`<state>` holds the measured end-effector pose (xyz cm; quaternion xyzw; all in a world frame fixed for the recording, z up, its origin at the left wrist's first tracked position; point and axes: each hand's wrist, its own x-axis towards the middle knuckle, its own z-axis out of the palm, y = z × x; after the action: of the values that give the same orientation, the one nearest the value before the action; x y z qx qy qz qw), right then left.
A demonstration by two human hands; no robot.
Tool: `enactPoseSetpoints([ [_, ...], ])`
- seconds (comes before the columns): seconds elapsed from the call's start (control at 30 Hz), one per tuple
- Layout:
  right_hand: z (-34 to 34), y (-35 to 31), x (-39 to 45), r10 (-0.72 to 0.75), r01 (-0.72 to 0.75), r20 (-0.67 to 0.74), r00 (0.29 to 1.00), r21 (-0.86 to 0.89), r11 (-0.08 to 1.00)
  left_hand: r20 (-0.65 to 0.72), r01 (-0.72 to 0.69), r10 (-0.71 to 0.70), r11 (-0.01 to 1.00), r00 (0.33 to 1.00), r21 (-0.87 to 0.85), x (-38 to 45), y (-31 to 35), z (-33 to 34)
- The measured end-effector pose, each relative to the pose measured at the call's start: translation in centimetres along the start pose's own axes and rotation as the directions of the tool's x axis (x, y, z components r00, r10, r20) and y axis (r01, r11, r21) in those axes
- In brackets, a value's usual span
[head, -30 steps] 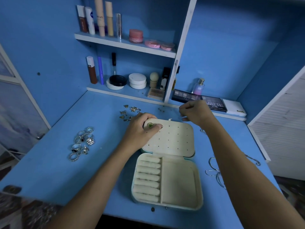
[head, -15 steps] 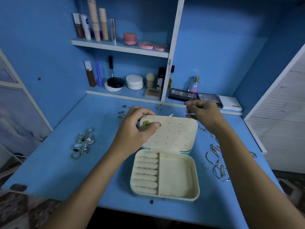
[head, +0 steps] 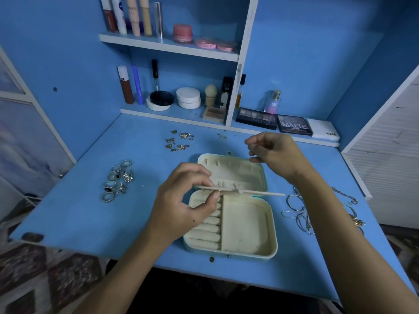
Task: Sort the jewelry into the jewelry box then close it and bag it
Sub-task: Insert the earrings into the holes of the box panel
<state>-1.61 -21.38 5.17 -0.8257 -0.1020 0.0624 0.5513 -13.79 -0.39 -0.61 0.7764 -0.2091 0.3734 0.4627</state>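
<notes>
A cream jewelry box (head: 274,225) lies open at the middle of the blue table, with ring rolls on the left and an open compartment on the right. Its lid (head: 235,169) lies flat behind it, showing hooks and a gathered pocket. My left hand (head: 181,207) pinches the left end of the thin earring panel (head: 263,193), which is swung up and seen edge-on over the hinge. My right hand (head: 277,155) hovers over the lid's far right corner, fingers loosely apart, nothing visible in it. Several rings (head: 118,180) lie to the left, small earrings (head: 179,141) behind, and chains and bangles (head: 301,214) to the right.
Two shelves at the back hold cosmetic tubes, jars and a perfume bottle (head: 273,103). Eyeshadow palettes (head: 293,125) and a white case (head: 323,130) sit on the back ledge. A small dark stud (head: 211,259) lies near the table's front edge.
My left hand has swung the perforated earring panel up off the lid, so it now shows edge-on and the lid's hooks and pocket are uncovered. My right hand opened slightly.
</notes>
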Motion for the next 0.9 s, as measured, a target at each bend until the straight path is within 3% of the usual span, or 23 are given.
enactPoseSetpoints([
  [0.43,1.3,-1.8,-4.0,-0.001,0.023,0.303,0.953,-0.068,0.997,0.081,-0.009,0.014,0.999,0.997,-0.053,-1.0,0.2,-0.3],
  [0.9,2.1,-6.6,-5.7,-0.072,0.211,0.529,0.846,-0.207,0.955,0.057,0.022,-0.020,0.999,0.998,-0.048,-1.1,0.1,-0.3],
])
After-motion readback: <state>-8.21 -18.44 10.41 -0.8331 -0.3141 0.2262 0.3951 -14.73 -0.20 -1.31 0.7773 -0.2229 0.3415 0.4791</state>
